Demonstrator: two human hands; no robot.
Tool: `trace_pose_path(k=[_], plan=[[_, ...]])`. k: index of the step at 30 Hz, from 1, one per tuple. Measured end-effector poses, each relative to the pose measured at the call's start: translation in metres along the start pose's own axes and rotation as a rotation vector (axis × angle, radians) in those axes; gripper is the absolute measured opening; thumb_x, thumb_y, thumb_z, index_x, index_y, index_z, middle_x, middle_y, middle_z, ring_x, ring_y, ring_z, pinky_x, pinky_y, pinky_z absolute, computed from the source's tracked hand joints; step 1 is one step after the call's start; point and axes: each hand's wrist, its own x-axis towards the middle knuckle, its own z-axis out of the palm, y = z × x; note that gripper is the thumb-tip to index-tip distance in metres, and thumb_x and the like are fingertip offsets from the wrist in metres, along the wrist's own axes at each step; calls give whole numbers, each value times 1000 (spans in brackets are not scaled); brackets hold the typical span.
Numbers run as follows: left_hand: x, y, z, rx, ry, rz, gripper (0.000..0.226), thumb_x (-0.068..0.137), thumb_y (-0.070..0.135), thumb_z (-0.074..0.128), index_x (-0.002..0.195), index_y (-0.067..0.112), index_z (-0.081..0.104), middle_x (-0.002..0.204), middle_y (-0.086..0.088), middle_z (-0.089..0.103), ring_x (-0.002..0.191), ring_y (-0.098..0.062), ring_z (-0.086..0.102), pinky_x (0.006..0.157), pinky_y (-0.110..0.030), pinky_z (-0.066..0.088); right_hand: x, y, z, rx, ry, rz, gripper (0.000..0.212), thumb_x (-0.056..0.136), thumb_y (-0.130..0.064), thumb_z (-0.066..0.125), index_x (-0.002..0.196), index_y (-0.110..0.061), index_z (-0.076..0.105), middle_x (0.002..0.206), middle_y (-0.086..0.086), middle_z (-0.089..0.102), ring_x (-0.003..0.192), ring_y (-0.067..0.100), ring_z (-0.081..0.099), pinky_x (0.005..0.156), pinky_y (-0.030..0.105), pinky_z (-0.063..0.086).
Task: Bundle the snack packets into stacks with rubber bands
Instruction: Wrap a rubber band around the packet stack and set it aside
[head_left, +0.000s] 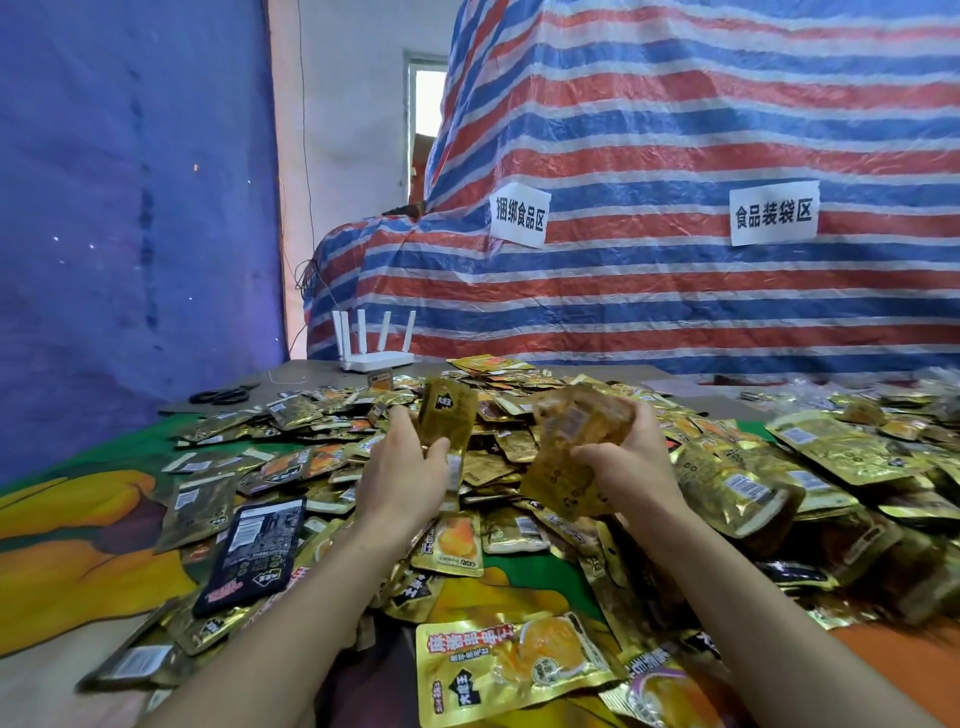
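observed: both hands are raised over the middle of a broad heap of loose gold foil snack packets (810, 467), which covers most of the bench (67, 525), itself spread with a green and orange printed cloth. the left hand (402, 478) has its grip closed, thumb against fingers, on the lower part of a single gold foil packet (447, 415), held upright with its printed face toward the wearer; judged to be held so that it can be turned flat and laid against the others. the right hand (631, 457) has its grip curled round a small sheaf of gold foil packets (571, 447), thumb on the near face and fingers behind, tilted toward the left hand; the sheaf is blurred and its count cannot be told. the two holdings are near each other but apart. judgement: the stack is being built one packet at a time, the right hand serving as collector so the edges stay squared, and binding is not yet due. no rubber band can be made out on either hand or on the sheaf. a long black foil packet (252, 551) lies among the gold ones at the near left and appears to be of another sort. black-handled scissors (221, 396) and a white router with upright aerials (376, 358) sit clear of the heap at the far edge, before a red, white and blue striped tarpaulin (675, 130) carrying two white paper signs (773, 213)
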Motion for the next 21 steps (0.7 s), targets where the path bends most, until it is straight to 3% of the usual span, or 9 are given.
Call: trace_pose_path(k=[3,7,9,11,12,14,17,18,21], plan=[[-1,2,2,-249,27,-25,16,97,29,61,103,20,49,95,2,62,79,-13,57,61,-31,43,4,-1,-3,104,82,71,61,81,8,67,132,-14,42,116,11,61,100,25,65,65,38,57],[-5,10,4,-564,-41,-185,7,94,23,62,92,20,55,87,-7,63,77,-25,60,67,-36,48,3,-6,4,359,-30,171,67,81,16,60,138,-12,39,118,19,63,107,33,65,89,61,54],[-10,19,4,-726,-124,-265,25,87,24,61,105,8,60,99,-9,71,91,-34,68,80,-47,57,0,-8,8,462,-152,203,71,79,24,53,139,-11,39,121,24,63,109,37,66,88,59,55],[-15,25,6,-764,-174,-329,49,74,33,60,116,8,56,114,-12,67,109,-36,61,99,-60,46,-5,-8,14,505,-298,228,73,77,29,45,140,-9,41,124,30,61,109,42,67,88,58,55],[-17,26,8,-752,-194,-328,48,75,34,59,116,10,55,115,-11,62,111,-32,57,103,-62,41,-8,-8,17,484,-360,238,70,78,29,43,138,-7,43,124,31,61,111,44,66,92,60,54],[-17,22,17,-747,-219,-296,27,90,27,53,111,10,52,99,-7,60,98,-23,61,96,-60,49,-16,-7,24,346,-442,224,57,82,25,44,129,-5,51,116,27,66,111,42,65,96,57,53],[-22,22,23,-770,-262,-240,32,100,33,49,121,9,52,82,-4,67,65,-3,69,55,-30,59,-23,-3,34,229,-460,191,40,85,19,48,109,-10,62,89,9,73,93,26,70,85,44,58],[-25,22,24,-771,-297,-233,38,99,45,52,123,15,54,86,0,71,70,-2,70,55,-28,59,-25,-2,37,230,-439,189,38,85,18,48,106,-11,63,86,7,73,88,23,70,80,40,59],[-31,21,28,-766,-429,-229,74,76,74,63,130,22,58,117,-8,71,104,-23,70,84,-41,60,-26,-1,44,227,-355,204,35,86,11,48,113,-8,59,96,13,67,93,28,64,83,44,53]])
